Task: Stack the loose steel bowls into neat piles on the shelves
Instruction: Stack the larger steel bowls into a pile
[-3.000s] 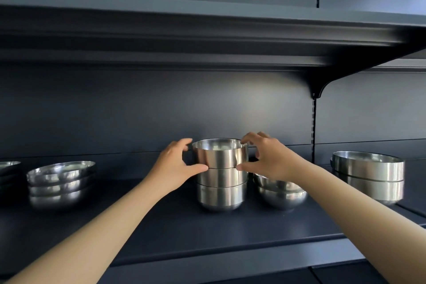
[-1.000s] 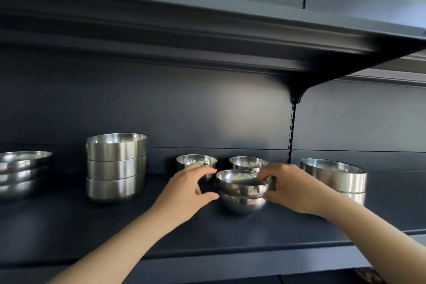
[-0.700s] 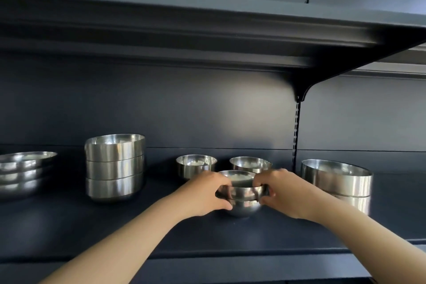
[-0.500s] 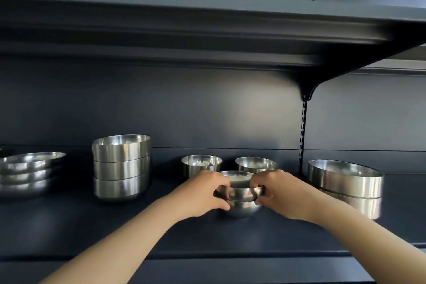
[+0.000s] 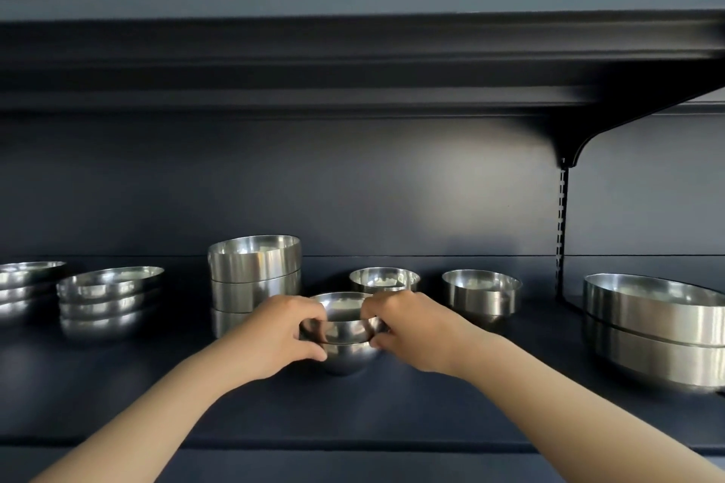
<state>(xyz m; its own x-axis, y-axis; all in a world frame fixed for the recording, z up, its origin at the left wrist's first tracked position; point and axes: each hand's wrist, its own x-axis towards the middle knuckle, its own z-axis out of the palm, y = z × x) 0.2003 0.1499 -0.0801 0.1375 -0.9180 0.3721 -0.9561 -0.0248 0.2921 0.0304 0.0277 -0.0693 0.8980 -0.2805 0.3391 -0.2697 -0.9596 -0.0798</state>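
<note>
A small pile of two round steel bowls (image 5: 343, 341) stands on the dark shelf (image 5: 392, 412) in the middle. My left hand (image 5: 274, 333) grips the pile's left side, and my right hand (image 5: 408, 325) grips its right side, fingers curled over the top bowl's rim. Behind the pile stand two loose small bowls, one (image 5: 384, 279) just behind and one (image 5: 481, 292) to the right. A taller pile of three straight-sided bowls (image 5: 255, 274) stands to the left, its lowest bowl partly hidden by my left hand.
Two piles of shallow bowls sit at the far left (image 5: 108, 300) and at the left edge (image 5: 23, 286). A pile of two large wide bowls (image 5: 655, 325) stands at the right. An upper shelf (image 5: 353, 51) hangs overhead, on a bracket (image 5: 569, 153).
Both hands closed in from either side onto the two-bowl pile and now grip it. The view has shifted, so the bowls appear further right than a second ago.
</note>
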